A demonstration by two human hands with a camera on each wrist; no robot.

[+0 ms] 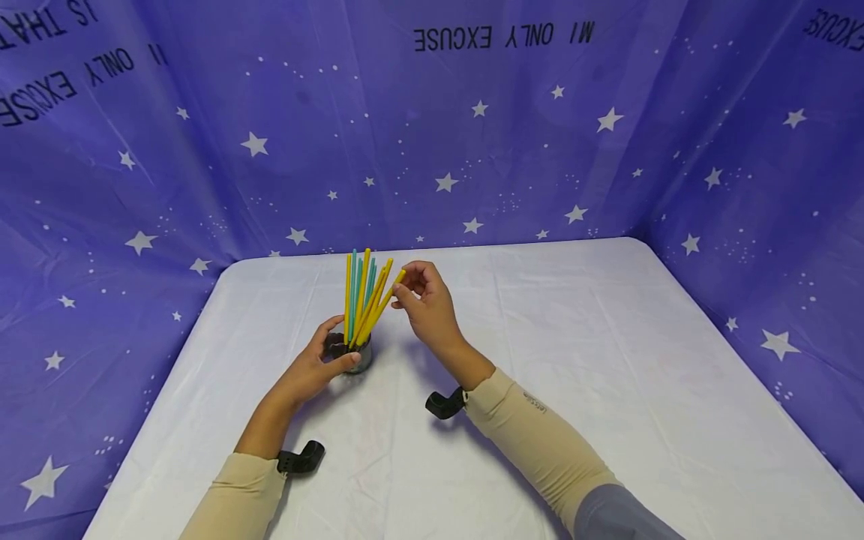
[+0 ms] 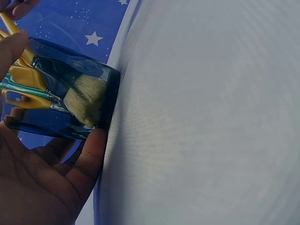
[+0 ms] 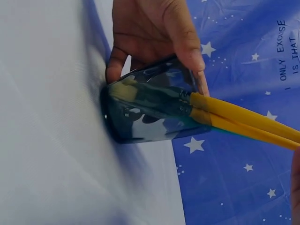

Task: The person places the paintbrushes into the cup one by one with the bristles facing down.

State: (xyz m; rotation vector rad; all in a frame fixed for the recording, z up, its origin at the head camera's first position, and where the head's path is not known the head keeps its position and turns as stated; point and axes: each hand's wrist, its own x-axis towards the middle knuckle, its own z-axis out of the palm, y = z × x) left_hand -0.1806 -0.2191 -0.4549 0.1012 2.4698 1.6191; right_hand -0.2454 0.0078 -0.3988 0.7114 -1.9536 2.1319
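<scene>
A dark see-through glass stands on the table, holding several paintbrushes with yellow and teal handles up. Their pale bristles show through its wall near the bottom in the left wrist view. My left hand grips the glass from the left, thumb across the near side and fingers behind it. At the right of the bunch, my right hand pinches the upper end of a yellow-handled paintbrush between thumb and fingers. That brush leans right, its lower end still inside the glass.
A white cloth covers the table. Purple curtains with white stars and lettering close off the back and both sides. Each wrist carries a black camera mount, and both forearms wear beige sleeves.
</scene>
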